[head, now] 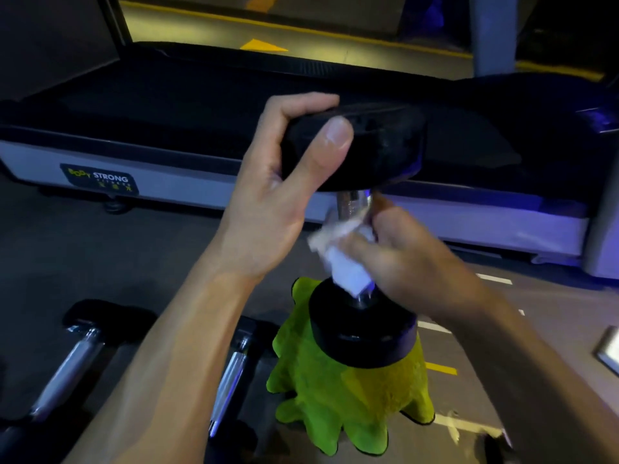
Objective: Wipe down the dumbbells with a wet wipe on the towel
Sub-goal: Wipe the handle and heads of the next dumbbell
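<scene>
One treadmill (201, 135) behind, dark gym floor (100, 249). Three dumbbells: two lying left (67, 366), one upright dumbbell (361, 229) on green towel (351, 403). My left hand (268, 209) grips its top; right hand (412, 256) pinches wet wipe (345, 262) around handle.

Premises: a gym. Treadmill (207, 105) (fitness-brand label on its side), dumbbells (72, 360) on marked floor (495, 296).

We see a black dumbbell (361, 329) with a shiny silver handle, a white wipe (345, 262) and a bright lime-green towel (351, 406) edged in black. The floor (134, 256) is dark grey with white and yellow lines. The treadmill (187, 128) is black and pale grey.
</scene>
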Action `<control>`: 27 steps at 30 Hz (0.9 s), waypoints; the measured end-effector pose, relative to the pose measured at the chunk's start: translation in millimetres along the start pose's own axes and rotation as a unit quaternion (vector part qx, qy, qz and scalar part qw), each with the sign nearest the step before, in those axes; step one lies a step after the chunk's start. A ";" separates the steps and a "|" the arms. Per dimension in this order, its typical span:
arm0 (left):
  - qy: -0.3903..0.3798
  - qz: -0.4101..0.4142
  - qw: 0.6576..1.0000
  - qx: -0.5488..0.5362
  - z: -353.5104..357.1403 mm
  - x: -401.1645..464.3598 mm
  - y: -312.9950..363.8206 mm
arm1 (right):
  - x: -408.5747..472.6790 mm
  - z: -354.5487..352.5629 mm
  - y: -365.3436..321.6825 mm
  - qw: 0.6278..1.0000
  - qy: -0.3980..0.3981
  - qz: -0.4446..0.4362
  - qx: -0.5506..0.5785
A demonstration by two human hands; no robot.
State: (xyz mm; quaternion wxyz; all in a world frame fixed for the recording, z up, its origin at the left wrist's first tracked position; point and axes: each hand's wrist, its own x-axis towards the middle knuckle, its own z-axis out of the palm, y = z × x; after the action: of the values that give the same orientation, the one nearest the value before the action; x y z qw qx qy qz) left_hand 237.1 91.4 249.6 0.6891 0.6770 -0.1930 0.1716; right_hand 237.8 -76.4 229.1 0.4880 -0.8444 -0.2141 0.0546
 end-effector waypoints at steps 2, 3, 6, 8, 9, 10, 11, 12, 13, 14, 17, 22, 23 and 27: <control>0.004 0.001 1.000 -0.005 2.6 -0.4 0.8 | 11.9 9.0 -13.1 0.989 0.071 -0.007 0.129; 0.007 0.002 1.000 -0.007 3.4 -0.1 1.4 | 14.1 14.3 -16.5 0.979 0.106 -0.009 0.175; 0.004 0.006 1.000 -0.007 2.3 0.0 2.3 | 13.8 22.6 -9.8 0.973 0.156 -0.026 0.167; -0.005 0.010 1.000 0.001 2.1 -1.7 2.5 | 2.3 16.8 -0.8 0.988 0.121 -0.051 0.079; -0.004 0.014 1.000 0.004 2.2 -2.4 2.7 | -5.3 13.2 4.1 0.995 0.088 -0.047 0.021; -0.001 0.015 1.000 0.002 1.8 -2.7 2.9 | -14.2 10.4 12.0 0.998 0.048 -0.024 -0.035; 0.003 0.015 1.000 -0.001 1.8 -2.7 3.1 | -22.7 9.0 16.3 0.998 0.005 0.011 -0.067; 0.005 0.014 1.000 -0.002 2.5 -2.3 3.6 | -29.5 7.7 22.3 0.993 -0.020 0.040 -0.109; 0.006 0.013 1.000 0.000 3.5 -1.8 3.9 | -32.7 6.4 25.3 0.987 -0.033 0.057 -0.144; 0.003 0.012 1.000 0.003 4.6 -1.6 4.0 | -33.1 5.9 27.9 0.984 -0.031 0.062 -0.162; 0.006 0.010 1.000 0.003 5.4 -0.9 2.4 | -30.9 12.0 23.3 0.992 0.028 0.035 -0.114; 0.001 0.002 1.000 -0.001 4.4 -1.5 3.8 | -30.1 25.1 24.2 0.990 0.106 0.028 -0.092; 0.000 0.002 1.000 -0.005 4.3 -1.9 4.2 | -31.2 21.2 26.0 0.991 0.078 0.033 -0.103; -0.005 0.004 1.000 -0.003 1.2 -4.6 3.7 | -37.8 -10.4 33.3 0.989 -0.101 0.033 -0.106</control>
State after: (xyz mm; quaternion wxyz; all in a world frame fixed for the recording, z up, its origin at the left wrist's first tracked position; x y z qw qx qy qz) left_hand 231.2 90.4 250.5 0.6893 0.6753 -0.1991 0.1707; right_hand 217.1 -114.8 201.9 0.3692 -0.8883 -0.2390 0.1323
